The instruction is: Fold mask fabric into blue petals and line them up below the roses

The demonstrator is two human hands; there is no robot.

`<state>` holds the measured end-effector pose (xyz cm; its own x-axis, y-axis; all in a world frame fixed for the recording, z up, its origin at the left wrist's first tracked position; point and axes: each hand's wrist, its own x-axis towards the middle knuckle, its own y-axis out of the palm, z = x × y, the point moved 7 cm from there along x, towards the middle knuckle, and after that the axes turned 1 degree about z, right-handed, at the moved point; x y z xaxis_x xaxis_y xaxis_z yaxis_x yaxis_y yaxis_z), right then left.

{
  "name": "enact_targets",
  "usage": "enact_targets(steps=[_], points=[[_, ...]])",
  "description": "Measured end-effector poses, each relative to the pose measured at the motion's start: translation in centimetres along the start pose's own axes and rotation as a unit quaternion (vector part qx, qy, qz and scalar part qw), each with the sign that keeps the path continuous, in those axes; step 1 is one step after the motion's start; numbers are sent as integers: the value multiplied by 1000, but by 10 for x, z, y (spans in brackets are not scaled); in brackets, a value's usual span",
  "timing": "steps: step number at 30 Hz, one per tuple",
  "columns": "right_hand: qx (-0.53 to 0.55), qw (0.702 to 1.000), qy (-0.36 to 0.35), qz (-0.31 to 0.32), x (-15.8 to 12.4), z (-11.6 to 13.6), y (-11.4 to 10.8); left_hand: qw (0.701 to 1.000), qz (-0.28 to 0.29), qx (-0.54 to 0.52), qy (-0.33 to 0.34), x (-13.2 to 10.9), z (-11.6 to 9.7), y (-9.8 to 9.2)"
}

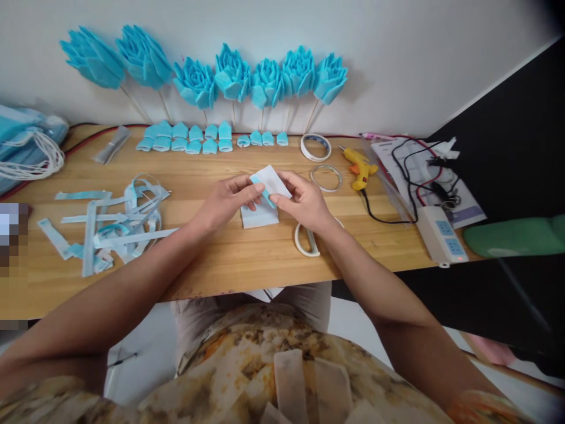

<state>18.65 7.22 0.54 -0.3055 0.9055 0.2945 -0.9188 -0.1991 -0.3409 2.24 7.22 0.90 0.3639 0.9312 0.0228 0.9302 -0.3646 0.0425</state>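
Observation:
Both hands pinch a small piece of white and light-blue fabric (274, 178), its blue side showing along a folded lower edge. My left hand (236, 197) grips its left side, thumb on top. My right hand (304, 199) has the other side between thumb and fingers. Just beneath, another white piece (260, 218) lies flat on the wooden table (212, 265). Partly hidden by my right wrist is a pale ring-shaped thing (308, 240); I cannot make out its kind. Several small folded blue fabric petals (185, 138) sit in rows behind my hands.
Blue fabric flowers (194, 82) on thin sticks lean against the wall. Cut strips (119, 227) are heaped at left, near a bag of blue masks (26, 147). At right are tape rolls (315, 148), a yellow glue gun (361, 168), its cord and a power strip (441, 234).

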Motion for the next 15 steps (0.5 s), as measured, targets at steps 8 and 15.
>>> enact_targets(steps=[8, 15], points=[[-60, 997, -52, -20, -3, 18, -8, 998, -56, 14, -30, 0, 4, -9], [-236, 944, -231, 27, -4, 48, -9, 988, -46, -132, -63, 1, 5, -7]])
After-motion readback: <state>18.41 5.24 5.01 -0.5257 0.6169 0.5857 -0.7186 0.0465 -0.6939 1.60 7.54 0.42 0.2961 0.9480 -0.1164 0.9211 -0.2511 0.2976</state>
